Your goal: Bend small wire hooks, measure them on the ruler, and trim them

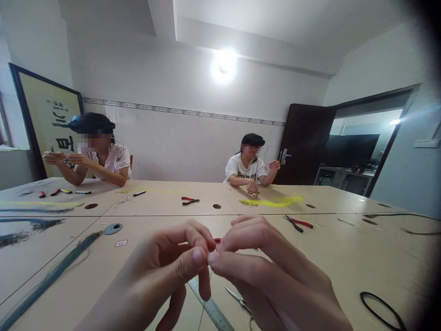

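Observation:
My left hand [172,262] and my right hand [265,266] meet above the near side of the table, thumb and forefinger of each pinched together. The fingertips of both hands touch or nearly touch. Whatever lies between them is too small or hidden to make out. Below the hands, a steel ruler [212,307] lies slantwise on the tabletop, partly covered by my left fingers. Scissors [238,298] rest beside it, their handles partly behind my right hand. A bit of a red-handled tool [217,240] shows behind my fingertips, mostly hidden.
A bundle of blue-grey strands [58,271] stretches along the left. Red-and-black pliers [298,223] lie beyond my right hand, more pliers [190,200] farther back. A black loop [382,310] is at the right. Two people sit across; yellow strands [279,201] lie before the right one.

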A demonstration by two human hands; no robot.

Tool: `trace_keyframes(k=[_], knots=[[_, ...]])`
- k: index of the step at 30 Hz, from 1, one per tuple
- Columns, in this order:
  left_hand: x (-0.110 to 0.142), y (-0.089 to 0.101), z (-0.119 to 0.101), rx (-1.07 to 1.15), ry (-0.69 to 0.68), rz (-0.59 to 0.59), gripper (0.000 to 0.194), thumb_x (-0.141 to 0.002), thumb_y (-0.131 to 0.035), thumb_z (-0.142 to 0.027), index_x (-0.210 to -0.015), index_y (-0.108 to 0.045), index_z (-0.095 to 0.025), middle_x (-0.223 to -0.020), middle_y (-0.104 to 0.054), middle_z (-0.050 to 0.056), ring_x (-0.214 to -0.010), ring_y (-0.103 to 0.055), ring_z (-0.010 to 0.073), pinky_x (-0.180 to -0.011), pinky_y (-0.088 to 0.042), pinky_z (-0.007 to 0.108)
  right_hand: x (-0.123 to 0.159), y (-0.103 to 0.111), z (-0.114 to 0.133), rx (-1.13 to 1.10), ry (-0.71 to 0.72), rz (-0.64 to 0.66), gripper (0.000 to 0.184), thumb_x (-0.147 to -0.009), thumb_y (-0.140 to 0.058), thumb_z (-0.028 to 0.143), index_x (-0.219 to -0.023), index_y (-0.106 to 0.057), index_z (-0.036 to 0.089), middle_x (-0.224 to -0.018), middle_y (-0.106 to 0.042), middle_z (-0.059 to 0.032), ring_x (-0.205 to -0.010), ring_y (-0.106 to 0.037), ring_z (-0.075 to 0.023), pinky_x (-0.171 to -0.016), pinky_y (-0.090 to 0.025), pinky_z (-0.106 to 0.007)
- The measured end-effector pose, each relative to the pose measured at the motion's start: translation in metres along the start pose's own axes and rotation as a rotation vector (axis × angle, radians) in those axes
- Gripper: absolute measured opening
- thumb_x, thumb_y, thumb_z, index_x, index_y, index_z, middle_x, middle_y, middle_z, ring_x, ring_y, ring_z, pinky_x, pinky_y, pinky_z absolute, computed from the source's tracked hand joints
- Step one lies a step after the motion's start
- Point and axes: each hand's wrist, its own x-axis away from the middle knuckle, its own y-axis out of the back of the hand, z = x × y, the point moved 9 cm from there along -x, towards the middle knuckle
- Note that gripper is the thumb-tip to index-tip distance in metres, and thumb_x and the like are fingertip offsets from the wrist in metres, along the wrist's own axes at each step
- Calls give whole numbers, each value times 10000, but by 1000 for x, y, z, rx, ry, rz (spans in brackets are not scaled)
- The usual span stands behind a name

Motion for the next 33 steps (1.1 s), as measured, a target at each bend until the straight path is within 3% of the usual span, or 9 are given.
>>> trace_keyframes(k=[8, 15, 19, 25, 29, 33], knots=[[0, 6, 3, -38, -2, -9, 245, -863, -572, -427, -758, -597, -207, -722, -581, -53, -332, -454, -38, -281, -198, 27, -3, -2, -1, -98, -55, -38, 169, -841, -601, 36, -910, -637, 186, -854, -615, -7, -788, -621, -119, -709, -534, -219], [-1, 6, 0, -41, -55, -57, 251, -835, -600, -442, -743, -584, -209, -700, -545, -47, -361, -430, -10, -279, -270, 41, -2, -6, -3, -95, -78, -24, 60, -887, -580, 109, -864, -577, 164, -841, -585, -1, -810, -591, -103, -726, -528, -218], [-2, 6, -3, -70, -81, -79, 240, -834, -604, -423, -724, -588, -210, -718, -531, -42, -394, -429, 1, -301, -336, 47, -1, -6, -3, -58, -93, -26, 86, -878, -579, 89, -864, -563, 172, -837, -577, -6, -803, -595, -115, -718, -530, -229], [-4, 6, -1, -102, -43, -106, 307, -853, -534, -508, -816, -634, -220, -670, -537, -44, -360, -420, -7, -295, -312, 43, -3, -3, 0, 38, -58, -55, 61, -890, -570, 122, -879, -564, 182, -812, -593, -10, -796, -600, -134, -728, -539, -265], [-5, 5, 2, -195, 19, -130, 362, -801, -584, -540, -736, -610, -185, -629, -526, -40, -358, -410, 2, -293, -310, 59, -3, -4, 1, 111, 15, -40, 35, -896, -573, 151, -929, -572, 161, -833, -606, -35, -826, -597, -150, -718, -539, -268], [-4, 13, -3, -294, 12, -231, 386, -759, -621, -544, -656, -595, -172, -679, -535, -21, -387, -417, 20, -294, -325, 90, -4, -5, -2, 161, 6, -54, 22, -892, -572, 118, -889, -581, 137, -827, -609, -50, -811, -582, -159, -717, -531, -288]])
